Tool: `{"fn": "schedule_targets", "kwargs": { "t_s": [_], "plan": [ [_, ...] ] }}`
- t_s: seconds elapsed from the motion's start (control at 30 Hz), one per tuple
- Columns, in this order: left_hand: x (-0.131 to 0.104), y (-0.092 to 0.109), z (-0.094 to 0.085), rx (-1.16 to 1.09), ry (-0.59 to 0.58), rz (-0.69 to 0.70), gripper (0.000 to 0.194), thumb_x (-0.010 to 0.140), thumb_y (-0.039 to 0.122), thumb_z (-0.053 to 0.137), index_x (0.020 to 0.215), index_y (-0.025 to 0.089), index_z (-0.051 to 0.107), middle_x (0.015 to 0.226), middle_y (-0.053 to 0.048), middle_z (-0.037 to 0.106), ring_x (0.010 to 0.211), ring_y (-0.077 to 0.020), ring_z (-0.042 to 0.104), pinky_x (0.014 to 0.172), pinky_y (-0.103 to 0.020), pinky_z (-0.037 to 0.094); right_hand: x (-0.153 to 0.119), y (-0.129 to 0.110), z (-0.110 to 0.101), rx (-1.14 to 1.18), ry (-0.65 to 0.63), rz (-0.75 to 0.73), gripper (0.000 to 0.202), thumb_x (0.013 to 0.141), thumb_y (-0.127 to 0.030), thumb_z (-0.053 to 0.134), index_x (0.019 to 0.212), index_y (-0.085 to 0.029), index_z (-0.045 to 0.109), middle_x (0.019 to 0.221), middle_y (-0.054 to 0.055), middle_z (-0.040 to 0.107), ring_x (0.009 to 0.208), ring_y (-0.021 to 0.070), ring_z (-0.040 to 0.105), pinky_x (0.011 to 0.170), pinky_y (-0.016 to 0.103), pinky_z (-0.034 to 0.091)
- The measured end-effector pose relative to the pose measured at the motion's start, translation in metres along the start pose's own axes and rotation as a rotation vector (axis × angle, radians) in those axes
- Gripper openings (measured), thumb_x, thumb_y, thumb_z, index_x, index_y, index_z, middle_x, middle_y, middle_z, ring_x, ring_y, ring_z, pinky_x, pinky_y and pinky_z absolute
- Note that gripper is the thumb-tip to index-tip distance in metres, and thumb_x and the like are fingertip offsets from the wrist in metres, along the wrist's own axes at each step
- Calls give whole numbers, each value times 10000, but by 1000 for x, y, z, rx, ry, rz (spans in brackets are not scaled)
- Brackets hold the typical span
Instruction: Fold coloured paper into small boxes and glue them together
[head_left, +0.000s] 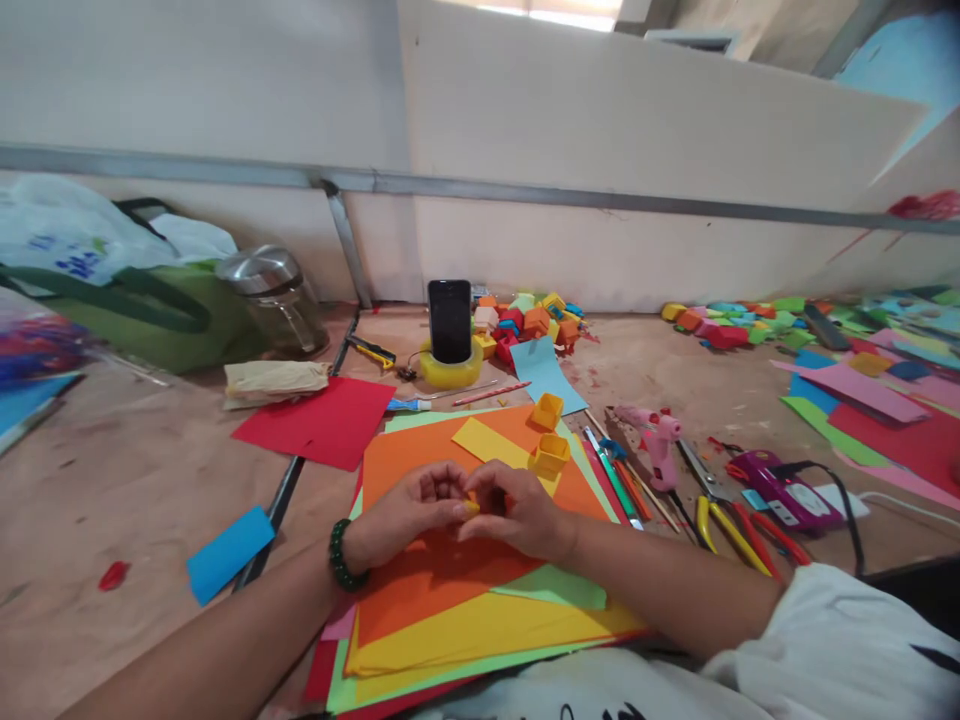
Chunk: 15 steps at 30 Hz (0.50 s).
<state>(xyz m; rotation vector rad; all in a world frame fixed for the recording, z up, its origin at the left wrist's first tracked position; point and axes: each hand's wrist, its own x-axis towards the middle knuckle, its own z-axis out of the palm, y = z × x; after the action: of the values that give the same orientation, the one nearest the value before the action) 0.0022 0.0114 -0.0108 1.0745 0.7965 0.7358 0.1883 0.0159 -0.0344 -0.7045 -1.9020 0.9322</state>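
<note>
Over a stack of coloured paper, my two hands meet at a small piece of yellow paper (471, 507), mostly covered by fingers. My left hand (409, 515), with a dark green bead bracelet (343, 555) at the wrist, pinches it between thumb and fingertips. From the other side, the curled thumb and fingers of my right hand (525, 512) close on the same piece. Beneath them lies an orange sheet (420, 590). Just beyond my right hand sit two folded yellow paper boxes, one nearer (550, 456) and one farther (547, 411), by a yellow strip (487, 440).
To the right lie a pink glue gun (656, 440), yellow-handled scissors (724, 520), red-handled pliers (769, 535) and a purple device (787, 490). A phone (450, 320) stands in a tape roll (450, 368) before piled paper cubes (517, 325). Red paper (322, 420) and a jar (281, 300) are left.
</note>
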Motion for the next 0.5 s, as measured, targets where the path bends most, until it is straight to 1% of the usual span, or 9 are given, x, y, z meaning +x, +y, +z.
{"fn": "schedule_targets", "kwargs": {
  "t_s": [0.1, 0.2, 0.27, 0.37, 0.43, 0.5],
  "plan": [
    [1, -1, -1, -180, 36, -30, 451, 595, 353, 843, 949, 157, 644, 880, -20, 654, 679, -99, 604, 655, -223, 486, 1, 2, -6, -67, 31, -68, 486, 703, -500, 748, 1017, -199, 532, 708, -43, 515, 564, 81, 467, 507, 200, 431],
    [0, 4, 0, -292, 64, -83, 489, 555, 365, 867, 952, 150, 679, 803, -12, 666, 641, -95, 617, 660, -222, 498, 5, 1, -14, -144, 40, -146, 442, 759, -458, 716, 1061, -201, 522, 766, -18, 535, 593, 87, 495, 530, 211, 463],
    [-2, 8, 1, -310, 82, -95, 470, 524, 356, 883, 897, 143, 693, 739, 2, 654, 621, -94, 614, 636, -210, 495, 10, -3, -18, -198, 49, -214, 415, 788, -439, 694, 1076, -197, 517, 788, -4, 547, 592, 87, 500, 528, 211, 471],
    [-3, 13, 3, -308, 94, -84, 432, 476, 333, 902, 797, 146, 681, 740, 10, 648, 621, -89, 599, 611, -204, 487, 18, -13, -18, -276, 43, -333, 360, 828, -424, 655, 1072, -193, 524, 762, 3, 564, 585, 90, 507, 509, 197, 465],
    [-3, 15, 4, -269, 91, -84, 430, 459, 340, 905, 758, 146, 665, 733, 11, 642, 609, -81, 578, 588, -192, 470, 22, -20, -16, -322, 31, -394, 272, 862, -407, 616, 1016, -193, 550, 727, 3, 572, 568, 87, 509, 495, 186, 453],
    [-3, 17, 4, -213, 83, -80, 448, 449, 374, 902, 747, 145, 659, 707, 14, 630, 582, -72, 553, 558, -182, 447, 23, -24, -15, -369, 17, -422, 194, 900, -384, 566, 929, -193, 574, 703, 7, 581, 553, 84, 518, 490, 181, 445]
  ]
}}
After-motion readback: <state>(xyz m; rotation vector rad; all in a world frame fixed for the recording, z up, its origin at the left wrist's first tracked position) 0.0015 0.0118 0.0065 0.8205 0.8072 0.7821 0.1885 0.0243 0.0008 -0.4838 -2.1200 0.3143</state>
